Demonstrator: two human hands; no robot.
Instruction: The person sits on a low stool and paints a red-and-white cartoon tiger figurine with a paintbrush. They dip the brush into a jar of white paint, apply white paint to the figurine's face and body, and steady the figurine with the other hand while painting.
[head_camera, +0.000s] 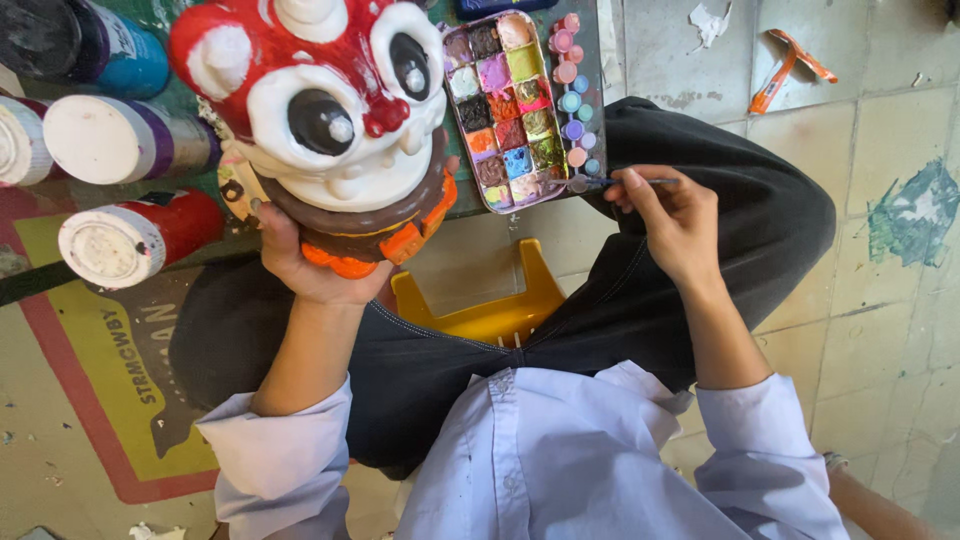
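- Your left hand (305, 265) cups the red-and-white figurine (320, 120) from below, fingers closed round its orange base; it looks stiff, bulky and breakable, so support it underneath.
- The paint palette (505, 105) lies on the surface.
- Your right hand (670, 220) pinches a thin brush (625, 182), tip at the palette's edge.

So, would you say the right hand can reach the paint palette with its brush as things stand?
Probably yes. The right hand holds a thin brush whose tip already lies at the lower right edge of the paint palette, and nothing lies between them. The left hand is busy holding the figurine.
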